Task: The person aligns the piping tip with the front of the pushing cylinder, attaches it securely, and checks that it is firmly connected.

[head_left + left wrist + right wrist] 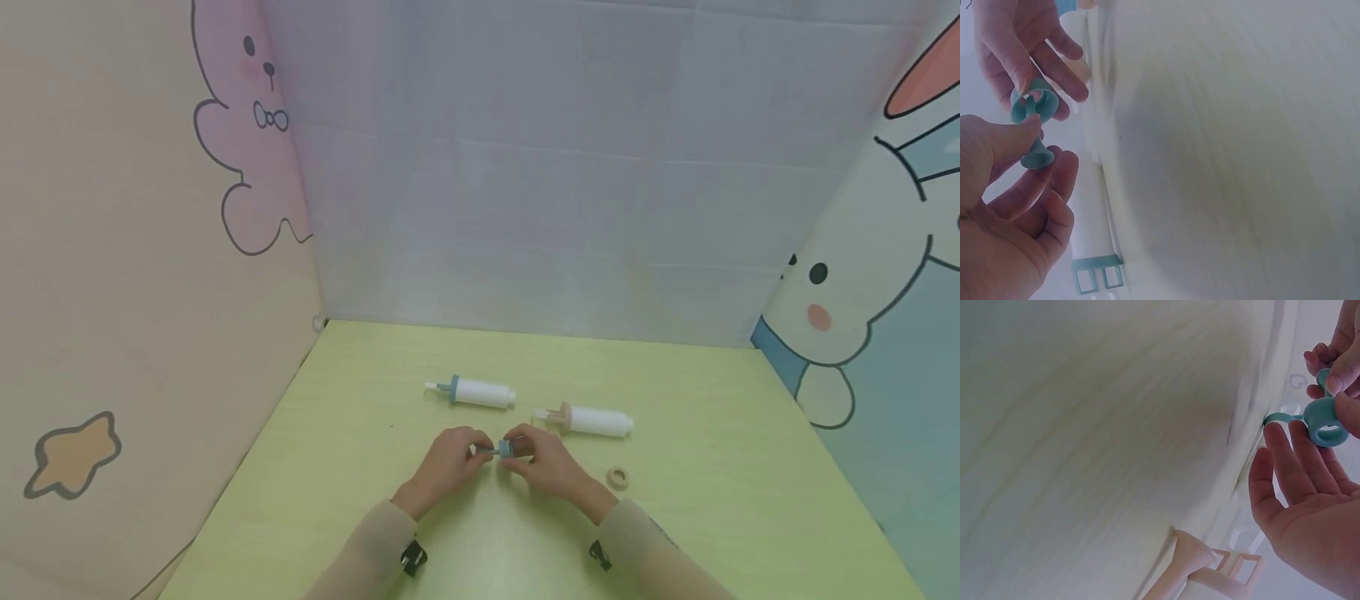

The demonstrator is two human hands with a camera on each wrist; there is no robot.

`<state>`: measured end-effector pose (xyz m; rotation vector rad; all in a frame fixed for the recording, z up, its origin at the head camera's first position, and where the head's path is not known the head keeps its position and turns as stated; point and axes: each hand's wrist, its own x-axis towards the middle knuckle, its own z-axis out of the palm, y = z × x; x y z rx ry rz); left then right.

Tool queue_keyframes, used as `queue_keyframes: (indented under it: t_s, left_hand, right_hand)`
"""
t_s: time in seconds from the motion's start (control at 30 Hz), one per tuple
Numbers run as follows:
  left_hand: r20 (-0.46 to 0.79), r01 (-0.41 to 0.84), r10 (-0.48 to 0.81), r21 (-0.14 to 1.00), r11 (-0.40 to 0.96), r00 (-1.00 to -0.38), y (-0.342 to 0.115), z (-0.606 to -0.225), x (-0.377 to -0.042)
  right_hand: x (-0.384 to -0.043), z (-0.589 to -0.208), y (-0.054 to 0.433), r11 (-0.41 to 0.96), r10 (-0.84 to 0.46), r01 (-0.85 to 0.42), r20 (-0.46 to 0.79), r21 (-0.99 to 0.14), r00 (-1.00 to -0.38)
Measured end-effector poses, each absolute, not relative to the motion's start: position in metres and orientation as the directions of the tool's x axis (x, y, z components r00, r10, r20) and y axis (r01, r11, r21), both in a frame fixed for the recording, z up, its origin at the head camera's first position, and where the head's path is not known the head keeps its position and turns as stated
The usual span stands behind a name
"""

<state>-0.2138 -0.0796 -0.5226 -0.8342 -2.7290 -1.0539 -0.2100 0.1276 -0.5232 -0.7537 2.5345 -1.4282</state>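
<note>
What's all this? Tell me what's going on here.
A person's left grip pinches a small teal stemmed piece, and the right grip holds a teal ring up to it. Whether the two are joined I can't tell. On the table lie a teal-ended white cylinder, a beige-ended white cylinder and, near the right sleeve, a beige ring.

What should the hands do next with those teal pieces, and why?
Perhaps gently push the flared piece toward the teal ring: the left hand pinches that piece, the right hand holds the ring, and the piece's narrow end points at the ring's opening.
</note>
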Motion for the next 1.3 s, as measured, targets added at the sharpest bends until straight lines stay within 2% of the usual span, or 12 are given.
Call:
queue_keyframes:
  t_s: [0.43,0.63,0.83,1.13,1.3]
  left_hand:
    - [0.285,0.527,0.453,0.59,0.612,-0.845,-0.066,-0.524,-0.218]
    - [0.32,0.551,0.46,0.61,0.569,-0.828,-0.061,-0.526,-0.221]
    - [0.338,0.568,0.473,0.635,0.524,-0.814,-0.057,-0.53,-0.225]
    - [0.282,0.504,0.452,0.697,0.509,-0.846,-0.052,-0.525,-0.221]
    - [0.287,0.507,0.444,0.681,0.528,-0.849,-0.049,-0.525,-0.221]
  right_hand:
    - [-0.212,-0.533,0.131,0.407,-0.468,-0.304,0.089,-0.861,-0.879]
    - [-0.211,-0.529,0.133,0.377,-0.466,-0.298,0.098,-0.877,-0.879]
    - [-0.21,-0.527,0.135,0.407,-0.45,-0.294,0.09,-0.865,-0.888]
    - [-0.209,-0.531,0.135,0.387,-0.434,-0.279,0.093,-0.879,-0.896]
    - [-0.208,-0.531,0.136,0.408,-0.428,-0.279,0.088,-0.869,-0.9]
